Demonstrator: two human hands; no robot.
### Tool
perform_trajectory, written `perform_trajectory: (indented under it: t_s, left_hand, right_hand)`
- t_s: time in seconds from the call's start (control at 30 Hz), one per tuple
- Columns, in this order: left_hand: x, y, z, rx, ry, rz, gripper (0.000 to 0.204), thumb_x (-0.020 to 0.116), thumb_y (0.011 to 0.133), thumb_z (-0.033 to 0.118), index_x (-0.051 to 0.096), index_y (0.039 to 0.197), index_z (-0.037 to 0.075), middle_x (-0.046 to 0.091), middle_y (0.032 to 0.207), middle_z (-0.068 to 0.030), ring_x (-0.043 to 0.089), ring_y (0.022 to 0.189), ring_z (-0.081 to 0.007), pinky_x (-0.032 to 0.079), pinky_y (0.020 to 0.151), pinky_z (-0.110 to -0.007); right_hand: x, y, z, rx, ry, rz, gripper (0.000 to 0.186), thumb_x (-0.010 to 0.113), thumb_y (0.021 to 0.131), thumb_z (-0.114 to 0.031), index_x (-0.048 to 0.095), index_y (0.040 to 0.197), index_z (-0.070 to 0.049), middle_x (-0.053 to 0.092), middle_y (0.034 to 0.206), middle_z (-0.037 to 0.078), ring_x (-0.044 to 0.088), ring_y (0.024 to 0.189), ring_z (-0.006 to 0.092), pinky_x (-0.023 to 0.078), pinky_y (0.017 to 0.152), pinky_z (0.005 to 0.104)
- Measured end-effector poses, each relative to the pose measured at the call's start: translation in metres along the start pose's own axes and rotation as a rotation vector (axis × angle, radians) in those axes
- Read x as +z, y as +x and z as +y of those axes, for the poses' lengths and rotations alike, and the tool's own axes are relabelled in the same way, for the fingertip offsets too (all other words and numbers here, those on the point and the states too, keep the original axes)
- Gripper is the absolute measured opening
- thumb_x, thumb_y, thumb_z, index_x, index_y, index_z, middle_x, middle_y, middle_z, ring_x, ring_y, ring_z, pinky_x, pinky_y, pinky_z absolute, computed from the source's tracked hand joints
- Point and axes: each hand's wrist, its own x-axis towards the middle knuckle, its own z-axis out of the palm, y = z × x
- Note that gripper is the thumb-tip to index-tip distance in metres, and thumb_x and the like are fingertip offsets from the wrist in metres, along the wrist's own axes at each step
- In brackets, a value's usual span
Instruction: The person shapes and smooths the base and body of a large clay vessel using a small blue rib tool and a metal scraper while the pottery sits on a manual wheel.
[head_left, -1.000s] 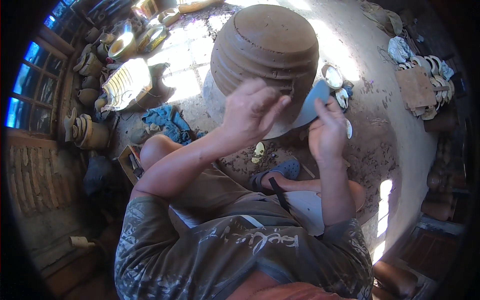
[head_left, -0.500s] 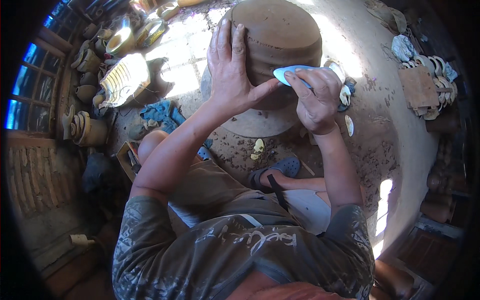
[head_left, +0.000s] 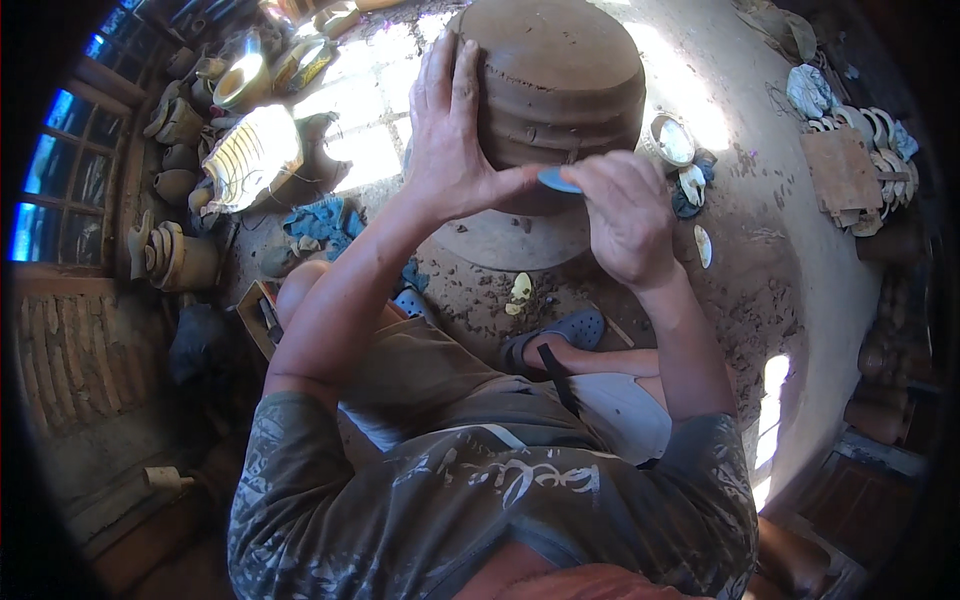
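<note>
A big brown clay pot (head_left: 560,90), its flat round face upward and grooves around its side, stands on a round grey slab (head_left: 505,245). My left hand (head_left: 440,130) lies along the pot's left side, fingers stretched and spread. Its thumb reaches across the near side toward a blue scraper (head_left: 557,180). Pinched in my right hand (head_left: 630,210), that thin scraper is against or very close to the pot's near wall. The knuckles of this hand cover part of the tool, and contact with the clay cannot be made out exactly.
Clay crumbs and a yellowish piece (head_left: 521,288) lie by my foot. To the pot's right are a small bowl (head_left: 670,140) and a pale oval piece (head_left: 703,246). Pots and a ribbed mould (head_left: 250,160) crowd the left; a blue cloth (head_left: 325,225) lies nearer.
My right hand has rolled over and shifted slightly down, so the scraper shows more edge-on and lower. The small bowl right of the pot is less covered. My left hand stays against the pot.
</note>
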Motion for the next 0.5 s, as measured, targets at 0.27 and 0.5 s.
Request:
perform_trajectory:
  t_s: [0.27,0.5]
  left_hand:
    - [0.006,-0.010,0.020,-0.060,0.116,-0.007,0.159,0.091,0.061,0.080,0.008,0.171,0.001,0.007,0.173,-0.0379,0.011,0.161,-0.0586,0.020,0.128,-0.067]
    - [0.006,-0.009,0.019,-0.060,0.124,-0.023,0.156,0.093,0.063,0.075,0.008,0.171,0.001,0.008,0.173,-0.0377,0.013,0.160,-0.0579,0.019,0.128,-0.067]
  right_hand:
    - [0.014,0.017,0.010,-0.069,-0.124,0.168,0.041,0.073,0.076,0.002,0.081,0.114,-0.012,0.073,0.107,0.001,0.067,0.098,0.0252,0.051,0.088,0.0405]
    - [0.012,0.012,-0.008,0.043,-0.112,0.126,0.033,0.074,0.078,0.000,0.080,0.108,-0.012,0.072,0.105,0.001,0.067,0.097,0.0256,0.050,0.086,0.0404]
